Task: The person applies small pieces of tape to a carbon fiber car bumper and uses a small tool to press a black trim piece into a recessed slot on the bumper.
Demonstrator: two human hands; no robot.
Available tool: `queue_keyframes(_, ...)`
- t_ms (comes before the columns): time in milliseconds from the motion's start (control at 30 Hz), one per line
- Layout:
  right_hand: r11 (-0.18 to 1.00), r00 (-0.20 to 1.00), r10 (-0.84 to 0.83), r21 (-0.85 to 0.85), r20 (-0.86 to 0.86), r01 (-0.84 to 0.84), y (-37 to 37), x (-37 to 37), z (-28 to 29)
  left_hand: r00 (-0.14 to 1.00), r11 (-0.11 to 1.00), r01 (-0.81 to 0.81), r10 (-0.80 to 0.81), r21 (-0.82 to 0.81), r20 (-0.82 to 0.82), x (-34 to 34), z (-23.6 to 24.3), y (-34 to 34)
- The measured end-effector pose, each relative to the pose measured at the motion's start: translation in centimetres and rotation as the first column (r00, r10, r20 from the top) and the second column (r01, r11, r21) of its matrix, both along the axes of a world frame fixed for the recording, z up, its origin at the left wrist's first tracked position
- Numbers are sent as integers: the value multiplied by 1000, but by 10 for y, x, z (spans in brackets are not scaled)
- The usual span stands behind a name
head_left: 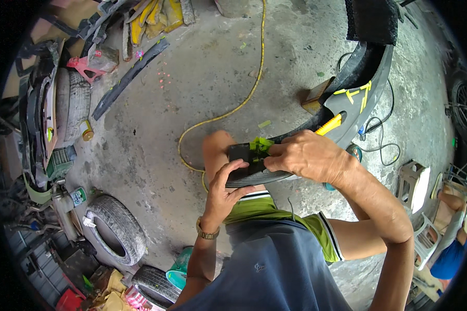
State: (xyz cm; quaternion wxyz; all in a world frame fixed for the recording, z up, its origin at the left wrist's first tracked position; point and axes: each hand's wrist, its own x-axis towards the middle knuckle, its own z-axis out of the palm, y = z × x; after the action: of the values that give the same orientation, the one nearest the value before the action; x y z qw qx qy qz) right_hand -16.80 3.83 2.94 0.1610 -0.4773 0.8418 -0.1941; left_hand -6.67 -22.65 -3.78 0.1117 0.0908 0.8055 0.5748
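A long, curved car bumper (350,116), grey outside and black within, stretches from my lap to the upper right. At its near end, my left hand (224,189) grips the edge, with the thumb on a flat black piece (238,152) and the fingers below. Bright green tape (261,143) is stuck on and around that black piece. My right hand (306,155) is closed with its fingertips pinched at the tape; exactly what lies between them is partly hidden. Beyond the right hand, a yellow utility knife (329,125) rests on the bumper, near strips of yellow tape (366,93).
A wooden block (316,96) stands against the bumper. A yellow hose (249,98) winds over the concrete floor. Tyres (114,228) and a dark strip (129,78) lie to the left. A dark cable (384,124) and stools (413,184) are at the right, with another person (451,259) beyond.
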Motion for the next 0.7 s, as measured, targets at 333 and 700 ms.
queue_keyframes(333,692,572,-619,30,538,721,-1,52,18,998,1000,-24,24,-2,50,0,3,-1)
queue_keyframes(700,539,126,-584,266,802,799,-29,72,23,999,1000,-20,19,3,49,0,1,-2)
